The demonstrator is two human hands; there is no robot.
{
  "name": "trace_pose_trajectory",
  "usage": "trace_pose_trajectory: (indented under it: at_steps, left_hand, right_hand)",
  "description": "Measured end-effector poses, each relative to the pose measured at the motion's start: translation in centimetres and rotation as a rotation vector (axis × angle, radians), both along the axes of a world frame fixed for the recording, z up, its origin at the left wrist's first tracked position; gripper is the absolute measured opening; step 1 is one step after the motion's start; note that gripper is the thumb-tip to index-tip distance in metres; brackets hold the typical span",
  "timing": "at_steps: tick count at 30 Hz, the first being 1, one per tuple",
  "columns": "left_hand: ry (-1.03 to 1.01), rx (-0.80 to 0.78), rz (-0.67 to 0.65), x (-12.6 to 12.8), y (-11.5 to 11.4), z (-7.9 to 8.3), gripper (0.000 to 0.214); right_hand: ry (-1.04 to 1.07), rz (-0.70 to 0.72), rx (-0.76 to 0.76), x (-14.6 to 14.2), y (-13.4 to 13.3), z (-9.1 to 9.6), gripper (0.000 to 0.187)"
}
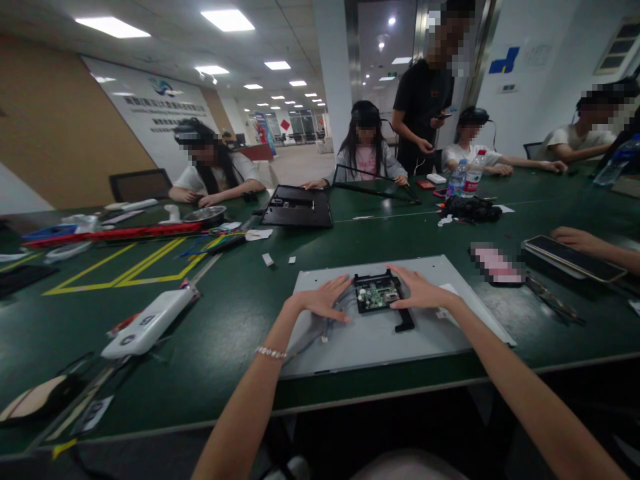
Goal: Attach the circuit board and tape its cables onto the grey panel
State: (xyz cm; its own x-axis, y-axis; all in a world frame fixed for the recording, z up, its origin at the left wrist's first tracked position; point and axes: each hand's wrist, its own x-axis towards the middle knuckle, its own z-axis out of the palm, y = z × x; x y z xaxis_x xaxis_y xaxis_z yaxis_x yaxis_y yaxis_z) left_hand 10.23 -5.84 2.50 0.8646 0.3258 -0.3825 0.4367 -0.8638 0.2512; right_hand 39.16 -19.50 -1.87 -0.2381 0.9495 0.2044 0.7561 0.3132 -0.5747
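Note:
A flat grey metal panel (360, 350) lies on the table in front of me. Near its middle sits a black plastic bracket (406, 319) around a green circuit board (375, 297). My left hand (327, 297) rests at the bracket's left side, fingers spread, over thin cables (327, 328) that run down the panel. At the opposite side is my right hand (417, 288), thumb and forefinger apart along the bracket's right edge and seeming to touch it. Parts of the bracket's right side are hidden by that hand.
A white power bank (147, 325) lies to the left. Rightward are a pink phone (497, 263), glasses (553, 298) and a dark phone (575, 257) beside another person's hand (583, 241). Across the table, a person holds a black frame (375, 192) near a black monitor cover (297, 207).

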Motion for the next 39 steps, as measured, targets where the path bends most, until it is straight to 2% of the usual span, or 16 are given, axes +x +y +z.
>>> trace_pose_trajectory:
  at_steps: [7,11,18,20,22,24,26,28,30,34,39]
  left_hand:
    - [0.002,0.004,0.001,0.0,0.1,-0.1,0.12]
    - [0.033,0.019,0.005,-0.1,0.0,0.0,0.119]
    - [-0.033,-0.006,0.022,-0.1,-0.3,0.1,0.118]
    - [-0.067,-0.028,0.038,-0.3,-0.1,0.3,0.112]
    - [-0.161,-0.035,0.081,-0.9,0.7,0.7,0.097]
    - [-0.304,0.05,0.198,-1.9,2.1,0.9,0.075]
    - [-0.413,0.242,0.389,-3.4,4.0,1.0,0.056]
    - [-0.41,0.457,0.58,-5.0,6.0,1.0,0.045]
    - [-0.312,0.595,0.692,-6.4,7.7,0.8,0.044]
    - [-0.171,0.662,0.73,-7.8,9.6,0.4,0.044]
    - [-0.122,0.682,0.722,-7.4,10.5,0.3,0.034]
  right_hand:
    - [0.073,0.063,0.038,-0.4,0.3,0.5,0.101]
    - [0.112,0.069,0.032,-0.1,0.3,0.5,0.101]
    - [0.135,0.064,0.011,-0.1,0.0,0.5,0.1]
    - [0.146,0.048,0.014,-0.2,-0.1,0.5,0.097]
    - [0.176,0.028,0.011,-0.1,-0.1,0.3,0.089]
    - [0.221,-0.001,0.007,0.0,0.2,-0.2,0.078]
    - [0.267,-0.034,0.008,0.3,0.6,-0.8,0.07]
    - [0.304,-0.072,0.017,0.4,1.0,-1.3,0.067]
    - [0.33,-0.096,0.018,0.5,1.3,-1.7,0.065]
    - [0.34,-0.107,0.029,0.2,1.4,-1.8,0.064]
    - [0.289,-0.083,0.064,-0.1,1.2,-1.6,0.064]
